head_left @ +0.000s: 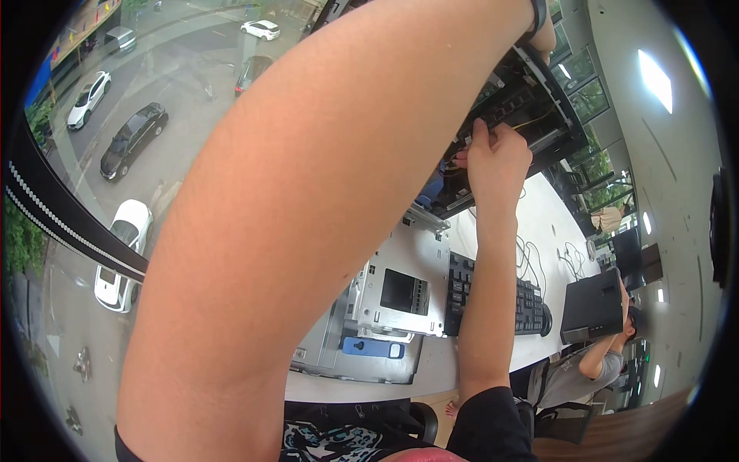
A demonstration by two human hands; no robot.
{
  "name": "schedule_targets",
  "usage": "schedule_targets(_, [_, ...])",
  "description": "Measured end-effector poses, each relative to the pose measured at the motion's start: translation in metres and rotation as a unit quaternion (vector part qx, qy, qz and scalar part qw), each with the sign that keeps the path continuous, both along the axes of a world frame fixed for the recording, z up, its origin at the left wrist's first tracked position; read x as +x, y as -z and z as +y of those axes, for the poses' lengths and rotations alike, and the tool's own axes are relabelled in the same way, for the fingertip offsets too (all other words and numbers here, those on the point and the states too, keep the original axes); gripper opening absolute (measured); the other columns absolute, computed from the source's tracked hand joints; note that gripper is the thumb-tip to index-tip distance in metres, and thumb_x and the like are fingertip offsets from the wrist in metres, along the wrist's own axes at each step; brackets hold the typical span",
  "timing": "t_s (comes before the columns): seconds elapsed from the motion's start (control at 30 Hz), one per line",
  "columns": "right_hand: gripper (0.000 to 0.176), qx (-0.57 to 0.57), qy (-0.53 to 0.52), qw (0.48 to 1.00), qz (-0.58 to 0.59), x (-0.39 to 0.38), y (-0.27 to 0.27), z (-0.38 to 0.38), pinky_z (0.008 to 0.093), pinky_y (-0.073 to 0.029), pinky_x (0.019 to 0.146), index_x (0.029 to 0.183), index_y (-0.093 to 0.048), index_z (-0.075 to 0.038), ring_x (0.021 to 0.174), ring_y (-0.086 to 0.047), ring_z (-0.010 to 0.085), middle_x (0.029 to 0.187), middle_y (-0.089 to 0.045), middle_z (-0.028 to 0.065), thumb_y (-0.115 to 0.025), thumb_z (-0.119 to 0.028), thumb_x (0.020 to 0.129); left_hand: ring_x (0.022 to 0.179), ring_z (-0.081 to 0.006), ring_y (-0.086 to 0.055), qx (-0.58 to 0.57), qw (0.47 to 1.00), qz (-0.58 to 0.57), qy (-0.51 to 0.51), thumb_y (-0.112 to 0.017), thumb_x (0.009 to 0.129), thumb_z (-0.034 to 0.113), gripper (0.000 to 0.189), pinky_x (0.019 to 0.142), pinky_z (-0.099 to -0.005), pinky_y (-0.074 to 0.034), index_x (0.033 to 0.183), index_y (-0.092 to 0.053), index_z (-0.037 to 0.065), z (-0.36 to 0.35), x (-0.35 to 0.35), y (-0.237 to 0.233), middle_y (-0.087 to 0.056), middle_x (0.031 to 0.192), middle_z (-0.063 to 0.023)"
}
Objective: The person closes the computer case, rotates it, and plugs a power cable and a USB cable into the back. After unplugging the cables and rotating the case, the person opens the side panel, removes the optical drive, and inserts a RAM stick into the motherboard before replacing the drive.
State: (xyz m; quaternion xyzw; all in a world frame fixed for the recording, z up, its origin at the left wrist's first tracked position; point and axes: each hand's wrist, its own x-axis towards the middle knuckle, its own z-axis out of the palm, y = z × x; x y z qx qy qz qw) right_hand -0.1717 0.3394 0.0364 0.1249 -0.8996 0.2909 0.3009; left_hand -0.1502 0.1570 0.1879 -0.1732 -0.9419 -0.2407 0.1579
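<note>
An open black computer case stands at the upper right, its inside showing slots and thin cables. My right hand reaches into it with the fingers pinched together. Thin coloured wires lie near the fingertips, but what the fingers hold, if anything, is too small to make out. Across the view stretches my left arm, covering part of the case. Only a piece of my left hand shows past a dark wristband, at the top edge of the case; its fingers are hidden.
Below the case lies a silver metal panel with a blue latch. A black keyboard and a mouse lie on the white desk. At right, another person holds a black computer case. A window is at left.
</note>
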Motion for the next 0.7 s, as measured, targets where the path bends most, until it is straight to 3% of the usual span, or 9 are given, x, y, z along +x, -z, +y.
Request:
schedule_targets(0.33, [0.032, -0.014, -0.005, 1.000, -0.012, -0.002, 0.001, -0.002, 0.0325, -0.055, 0.056, 0.071, -0.059, 0.006, 0.057, -0.072, 0.0256, 0.060, -0.066, 0.0170, -0.062, -0.014, 0.096, 0.110, -0.0257, -0.069, 0.041, 0.999, 0.014, -0.004, -0.075, 0.084, 0.040, 0.043, 0.093, -0.0447, -0.053, 0.118, -0.075, 0.014, 0.000, 0.005, 0.005, -0.072, 0.122, -0.0099])
schedule_targets(0.43, [0.033, 0.011, 0.005, 1.000, 0.013, -0.005, 0.001, 0.000, 0.0322, -0.054, 0.057, 0.070, -0.059, 0.006, 0.056, -0.072, 0.0250, 0.059, -0.065, 0.0166, -0.063, -0.014, 0.096, 0.111, -0.0259, -0.069, 0.035, 0.996, 0.024, -0.079, -0.075, 0.085, 0.039, 0.044, 0.093, -0.0451, -0.053, 0.120, -0.075, 0.013, 0.006, 0.010, 0.003, -0.071, 0.124, -0.0103])
schedule_targets(0.5, [0.033, -0.001, 0.006, 1.000, 0.002, -0.005, 0.001, 0.000, 0.0320, -0.054, 0.057, 0.070, -0.059, 0.005, 0.056, -0.072, 0.0246, 0.058, -0.065, 0.0165, -0.062, -0.014, 0.096, 0.112, -0.0259, -0.068, 0.012, 1.000, 0.011, -0.016, -0.074, 0.086, 0.038, 0.043, 0.095, -0.0452, -0.053, 0.120, -0.074, 0.012, -0.003, 0.004, 0.002, -0.070, 0.125, -0.0104])
schedule_targets(0.7, [0.033, 0.012, 0.013, 1.000, 0.003, 0.006, -0.004, -0.008, 0.0319, -0.054, 0.056, 0.070, -0.059, 0.005, 0.055, -0.072, 0.0245, 0.059, -0.066, 0.0167, -0.062, -0.014, 0.096, 0.114, -0.0262, -0.066, 0.012, 0.999, -0.032, 0.034, -0.073, 0.086, 0.037, 0.042, 0.097, -0.0460, -0.051, 0.121, -0.074, 0.014, -0.003, -0.009, -0.002, -0.069, 0.128, -0.0095])
